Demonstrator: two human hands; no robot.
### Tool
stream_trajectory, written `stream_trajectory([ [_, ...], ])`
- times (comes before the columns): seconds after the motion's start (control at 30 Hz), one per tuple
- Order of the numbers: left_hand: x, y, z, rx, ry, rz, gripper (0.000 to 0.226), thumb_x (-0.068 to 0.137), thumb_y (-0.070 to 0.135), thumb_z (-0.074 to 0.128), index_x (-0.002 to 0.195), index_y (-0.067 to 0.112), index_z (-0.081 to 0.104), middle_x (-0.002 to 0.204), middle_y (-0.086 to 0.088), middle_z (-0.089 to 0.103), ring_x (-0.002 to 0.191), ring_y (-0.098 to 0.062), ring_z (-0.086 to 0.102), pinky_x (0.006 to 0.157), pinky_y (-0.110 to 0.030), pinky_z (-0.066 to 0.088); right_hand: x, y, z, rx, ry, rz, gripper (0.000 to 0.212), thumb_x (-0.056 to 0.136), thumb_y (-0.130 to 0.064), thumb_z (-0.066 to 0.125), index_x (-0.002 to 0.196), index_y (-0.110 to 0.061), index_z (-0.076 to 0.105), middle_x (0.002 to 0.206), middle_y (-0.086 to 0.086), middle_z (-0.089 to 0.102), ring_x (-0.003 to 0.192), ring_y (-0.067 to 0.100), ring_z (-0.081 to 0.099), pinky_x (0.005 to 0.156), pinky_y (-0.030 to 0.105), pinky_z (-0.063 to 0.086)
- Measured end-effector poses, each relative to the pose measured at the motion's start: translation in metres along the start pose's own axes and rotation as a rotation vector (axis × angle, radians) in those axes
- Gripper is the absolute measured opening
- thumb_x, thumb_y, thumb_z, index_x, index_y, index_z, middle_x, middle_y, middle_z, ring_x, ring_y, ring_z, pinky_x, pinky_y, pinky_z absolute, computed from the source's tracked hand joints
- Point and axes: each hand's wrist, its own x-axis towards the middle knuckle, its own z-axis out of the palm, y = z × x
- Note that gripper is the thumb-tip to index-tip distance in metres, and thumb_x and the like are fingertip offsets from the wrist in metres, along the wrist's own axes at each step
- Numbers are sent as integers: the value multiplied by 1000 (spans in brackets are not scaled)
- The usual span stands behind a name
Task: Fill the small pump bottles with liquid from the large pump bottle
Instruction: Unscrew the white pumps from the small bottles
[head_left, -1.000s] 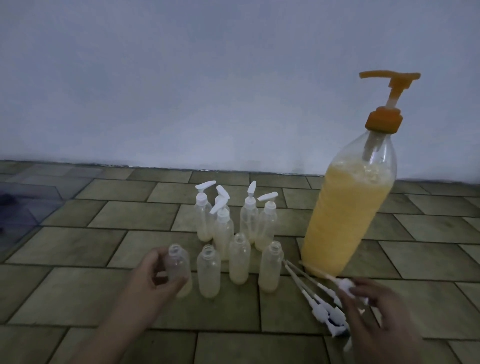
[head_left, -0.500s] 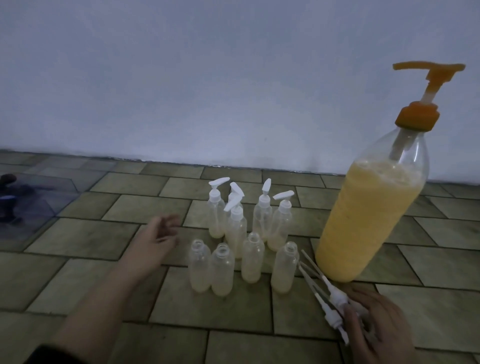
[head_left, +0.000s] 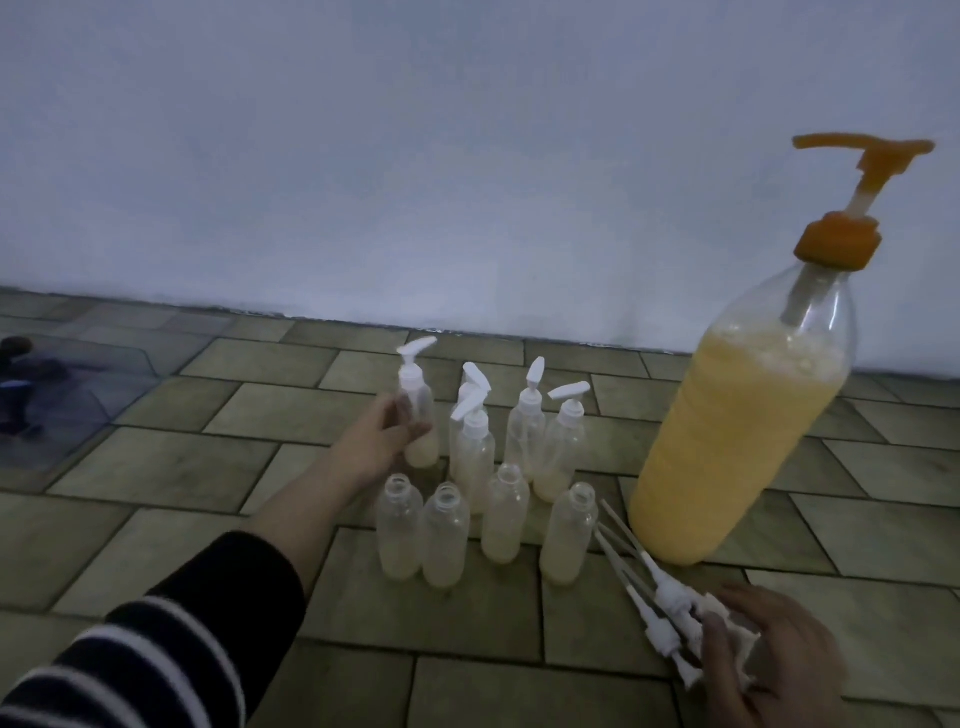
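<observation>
Left hand (head_left: 382, 436) reaches to the back row, fingers curled around the leftmost capped bottle (head_left: 418, 410), which stands upright on the tile floor (head_left: 156, 467). Striped sleeve (head_left: 156, 639) covers the forearm.

Right hand (head_left: 769, 654) at bottom right, fingers bent over a bundle of loose white pumps (head_left: 670, 613); dip tubes point up-left toward the bottles. It grips them loosely; how tightly, I cannot tell.

Back row: three other capped small bottles (head_left: 524, 431), each with some pale liquid at the bottom. Front row: four open bottles (head_left: 447, 535), no pumps, pale liquid low in each, standing close together.

Big bottle (head_left: 737, 436) stands right of the group, just beside the pump tubes, mostly full of yellow liquid, foam on top. Orange pump (head_left: 852, 208) on it, nozzle pointing left.

Dark blurry object (head_left: 21, 384) at far left, can't identify.
</observation>
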Motion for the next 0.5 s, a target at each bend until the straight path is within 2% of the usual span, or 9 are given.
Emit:
stream_trajectory([
  [0.03,-4,6,-5,-51,85,29,30,89,20,60,116,8,55,104,-1,63,93,-11,60,77,-26,50,3,-6,-1,22,46,19,25,80,-20,52,76,-1,66,69,19,59,62,26,54,75,31,42],
  [0.07,-11,14,-11,-118,165,65,30,89,21,59,116,9,56,102,1,63,95,-12,61,82,-28,51,6,-8,1,90,58,89,38,50,3,62,86,-8,67,77,25,59,61,29,55,80,34,41],
  [0.1,-21,28,-15,-182,236,114,29,89,25,59,115,13,56,100,6,64,96,-11,62,81,-28,51,6,-20,-7,124,59,88,72,60,-3,6,95,-14,68,87,28,59,65,30,57,84,37,40],
  [0.13,-34,44,-19,-226,279,187,29,87,32,58,113,18,56,96,11,64,92,-6,62,74,-23,52,18,-39,-16,209,-15,67,21,84,-25,52,98,-17,66,91,22,62,71,25,59,82,34,42],
  [0.17,-47,60,-23,-236,301,266,30,85,38,57,110,22,56,92,13,64,85,0,62,67,-18,51,27,-69,-27,236,74,-7,27,72,-7,70,96,-18,66,90,8,65,77,15,60,79,27,45],
  [0.2,-60,76,-24,-214,303,340,32,84,43,57,110,25,55,90,13,63,81,2,61,64,-16,50,38,-97,-39,316,61,-59,12,87,-25,58,95,-21,66,88,-4,66,80,8,61,75,21,46],
  [0.23,-73,91,-23,-157,287,392,33,85,48,58,109,28,54,91,12,62,80,1,60,65,-15,50,54,-136,-53,441,21,3,14,86,-32,60,96,-25,67,86,-9,68,82,5,63,73,16,47],
  [0.37,-118,126,6,63,164,497,20,81,54,58,97,44,51,86,23,62,77,10,58,61,-4,43,106,-205,-71,875,-314,260,43,63,-48,69,102,-30,70,91,-15,71,84,-3,65,60,6,47],
  [0.5,-140,126,32,245,67,512,32,82,61,51,112,51,46,99,20,61,88,3,58,63,-8,42,113,-224,-57,772,-343,217,35,60,-42,78,83,-17,72,78,4,71,71,17,68,63,37,57],
])
